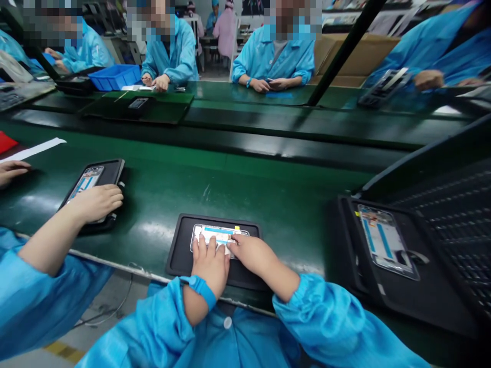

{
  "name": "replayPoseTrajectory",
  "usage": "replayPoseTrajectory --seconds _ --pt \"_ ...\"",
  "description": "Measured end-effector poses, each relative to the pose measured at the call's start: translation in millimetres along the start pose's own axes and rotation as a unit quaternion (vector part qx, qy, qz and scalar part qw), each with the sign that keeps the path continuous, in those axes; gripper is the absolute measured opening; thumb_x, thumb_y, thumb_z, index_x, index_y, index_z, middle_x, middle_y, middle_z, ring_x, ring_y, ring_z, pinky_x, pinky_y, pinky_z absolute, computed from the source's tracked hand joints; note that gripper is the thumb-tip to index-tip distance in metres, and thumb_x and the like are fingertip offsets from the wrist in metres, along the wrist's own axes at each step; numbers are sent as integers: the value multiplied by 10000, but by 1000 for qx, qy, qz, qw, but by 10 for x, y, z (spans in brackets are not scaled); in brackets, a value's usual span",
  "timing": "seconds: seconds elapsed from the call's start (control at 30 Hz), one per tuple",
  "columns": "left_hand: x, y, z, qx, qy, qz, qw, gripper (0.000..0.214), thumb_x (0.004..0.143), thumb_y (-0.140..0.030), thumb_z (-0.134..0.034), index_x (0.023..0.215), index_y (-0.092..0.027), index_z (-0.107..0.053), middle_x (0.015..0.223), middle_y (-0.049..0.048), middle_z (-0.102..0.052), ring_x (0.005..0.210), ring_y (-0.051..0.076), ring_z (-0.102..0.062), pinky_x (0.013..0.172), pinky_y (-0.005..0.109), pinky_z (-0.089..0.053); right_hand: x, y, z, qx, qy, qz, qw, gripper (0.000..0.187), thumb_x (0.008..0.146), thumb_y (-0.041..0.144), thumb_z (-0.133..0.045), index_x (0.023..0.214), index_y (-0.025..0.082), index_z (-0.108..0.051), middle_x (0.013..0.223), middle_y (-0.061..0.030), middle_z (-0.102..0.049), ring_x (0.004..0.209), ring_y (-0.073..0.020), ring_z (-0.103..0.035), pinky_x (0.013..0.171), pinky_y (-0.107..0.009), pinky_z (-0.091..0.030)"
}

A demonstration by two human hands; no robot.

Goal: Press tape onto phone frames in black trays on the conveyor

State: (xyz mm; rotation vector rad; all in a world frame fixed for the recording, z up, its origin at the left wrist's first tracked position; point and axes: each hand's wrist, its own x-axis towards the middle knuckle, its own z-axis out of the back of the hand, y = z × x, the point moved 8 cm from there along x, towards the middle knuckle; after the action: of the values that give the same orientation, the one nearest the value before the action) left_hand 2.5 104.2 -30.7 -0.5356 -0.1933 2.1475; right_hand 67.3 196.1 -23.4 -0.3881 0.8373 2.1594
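A black tray (180, 253) lies on the green belt just before me, holding a phone frame (218, 234) with blue strips and a small yellow tab. My left hand (209, 266), a blue wrist strap on it, rests flat on the near part of the phone frame, fingers stretched forward. My right hand (251, 251) lies beside it, fingers bent and pressed onto the frame's near right part. What is under the fingertips is hidden.
A co-worker's hand (95, 202) at my left rests on another tray (111, 176) with a phone frame. At the right, a third tray (414, 286) holds a phone frame (385, 240). Several people in blue coats sit across the belt (230, 174); a blue bin (115, 76) stands far left.
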Motion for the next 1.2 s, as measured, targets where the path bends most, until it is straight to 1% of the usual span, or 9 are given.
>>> replayPoseTrajectory --seconds 0.17,0.37,0.5,0.6,0.67,0.8,0.97,1.1,1.2 --pt "77 -46 0 -24 39 43 998 531 780 -411 -100 1194 -310 -417 1316 -114 -90 1277 169 114 1187 399 96 26 -30 -30 35 21 14 999 337 857 281 -342 1066 187 -588 1078 -50 -561 1002 -212 -525 845 -303 -399" --pt "253 -111 -8 -61 49 55 995 502 769 -404 -135 1134 -309 -466 1316 -122 -90 1297 150 84 1188 373 155 2 -115 -34 97 2 17 995 362 866 268 -313 1122 207 -563 1119 -16 -542 1039 -146 -503 905 -236 -367" --pt "211 -159 -28 -57 61 53 995 478 766 -342 -145 1047 -279 -526 1293 -109 -167 1297 153 68 1187 375 127 -87 -100 -12 128 -28 21 991 355 867 287 -303 1084 216 -575 1088 -17 -558 1012 -129 -517 876 -217 -380" --pt "222 -184 35 -11 16 29 999 488 768 -347 -149 1001 -196 -550 1260 -69 -249 1286 132 7 1186 365 102 -98 -80 21 131 -48 20 990 348 857 332 -313 1032 219 -592 1038 -16 -580 972 -147 -540 812 -225 -416" --pt "272 -215 66 33 -3 3 999 502 772 -372 -145 1030 -188 -534 1246 -54 -275 1274 134 -26 1174 371 51 -67 -85 74 128 -60 18 990 339 847 323 -316 988 213 -604 1032 -22 -582 976 -168 -542 791 -241 -432" --pt "303 -272 148 92 -5 -19 996 483 770 -415 -165 1098 -262 -485 1264 -82 -246 1267 143 -34 1155 379 7 -58 -90 133 120 -46 7 992 340 840 325 -316 998 194 -587 1018 -48 -583 977 -222 -543 780 -304 -457" --pt "266 -277 254 93 -4 22 995 449 751 -474 -175 1056 -339 -475 1271 -113 -210 1248 177 -57 1107 413 -56 -112 -84 152 153 -56 14 987 375 844 354 -318 1098 214 -556 1071 -47 -562 1010 -225 -526 830 -327 -446" --pt "361 -231 228 95 30 36 994 464 726 -523 -182 1049 -350 -465 1262 -115 -211 1217 189 -94 1069 393 -134 -114 -155 143 195 -82 1 977 400 823 408 -333 1115 250 -558 1096 -28 -552 1041 -210 -510 865 -308 -427" --pt "451 -151 154 119 118 57 984 442 708 -527 -215 1052 -377 -449 1254 -122 -207 1192 174 -132 1048 375 -174 -108 -179 136 198 -103 5 975 417 819 441 -315 1098 260 -568 1067 -22 -568 1017 -210 -524 833 -302 -439"
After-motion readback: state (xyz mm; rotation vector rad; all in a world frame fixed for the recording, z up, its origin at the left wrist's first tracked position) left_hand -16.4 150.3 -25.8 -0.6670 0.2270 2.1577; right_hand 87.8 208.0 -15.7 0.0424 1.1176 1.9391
